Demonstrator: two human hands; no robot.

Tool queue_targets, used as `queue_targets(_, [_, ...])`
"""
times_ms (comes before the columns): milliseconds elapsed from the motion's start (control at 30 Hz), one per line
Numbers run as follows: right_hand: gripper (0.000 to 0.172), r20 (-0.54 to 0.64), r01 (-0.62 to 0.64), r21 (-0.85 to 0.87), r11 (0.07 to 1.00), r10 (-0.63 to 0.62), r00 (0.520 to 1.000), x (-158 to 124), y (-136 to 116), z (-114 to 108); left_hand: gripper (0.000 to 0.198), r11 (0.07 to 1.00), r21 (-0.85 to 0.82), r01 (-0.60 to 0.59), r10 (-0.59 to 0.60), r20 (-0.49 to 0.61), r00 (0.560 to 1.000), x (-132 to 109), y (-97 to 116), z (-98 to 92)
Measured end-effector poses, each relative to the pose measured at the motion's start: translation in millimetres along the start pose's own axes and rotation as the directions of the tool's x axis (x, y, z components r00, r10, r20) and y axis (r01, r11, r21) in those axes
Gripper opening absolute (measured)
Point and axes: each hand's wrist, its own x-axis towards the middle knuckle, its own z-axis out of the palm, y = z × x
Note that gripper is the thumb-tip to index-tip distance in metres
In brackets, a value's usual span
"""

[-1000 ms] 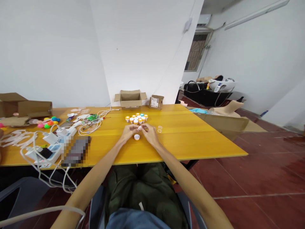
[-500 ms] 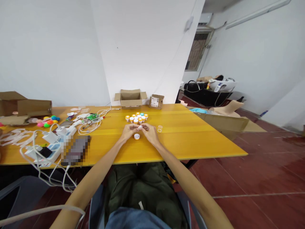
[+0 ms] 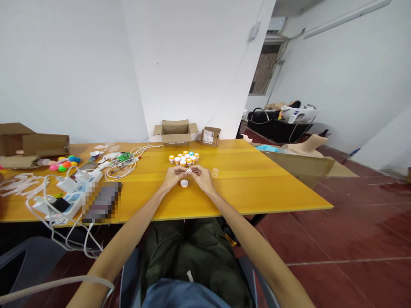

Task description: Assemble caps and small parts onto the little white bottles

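Yellow table [image 3: 257, 188] — small jars [image 3: 184, 158], open box [image 3: 175, 132], cables [image 3: 123, 169], power strip [image 3: 69, 203].

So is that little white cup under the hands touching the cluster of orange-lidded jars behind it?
Apart. The head view shows bare yellow table between the white cup and the orange-lidded jars.

A makeshift workroom: bare white walls, a yellow table [image 3: 244, 188] strewn with chargers [image 3: 69, 185], cables [image 3: 122, 171] and cardboard boxes [image 3: 175, 132].

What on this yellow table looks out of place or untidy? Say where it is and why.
White cables tangle around a power strip at the table's left front and droop over its edge. The small jars beyond both hands stand neatly clustered; nothing looks spilled.
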Motion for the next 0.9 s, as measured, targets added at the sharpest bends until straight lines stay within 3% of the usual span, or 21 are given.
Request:
queue_targets(200, [0.014,0.022,0.023,0.015,1.000,-0.024,0.999,-1.6,-2.8,-0.1,0.030,0.997,0.006,-0.082,0.082,0.004,0.997,2.3,-3.5,-0.5])
queue_targets(400, [0.014,0.013,0.154,-0.066,0.986,-0.154,0.988,-3.2,-0.2,0.2,0.031,0.990,0.025,-0.138,0.138,0.013,0.990,2.3,-5.3,0.2])
queue_targets(733, [0.012,0.086,0.282,-0.242,0.929,-0.269,0.959,-6.3,0.2,-5.2,0.021,0.988,0.038,-0.152,0.151,0.025,0.988,0.8,-6.0,-1.1])
queue_targets(900, [0.012,0.109,0.312,-0.245,0.918,-0.294,0.950,-7.4,-1.8,-6.6,0.020,0.987,0.073,-0.143,0.141,0.037,0.989,1.9,-8.5,-3.0])
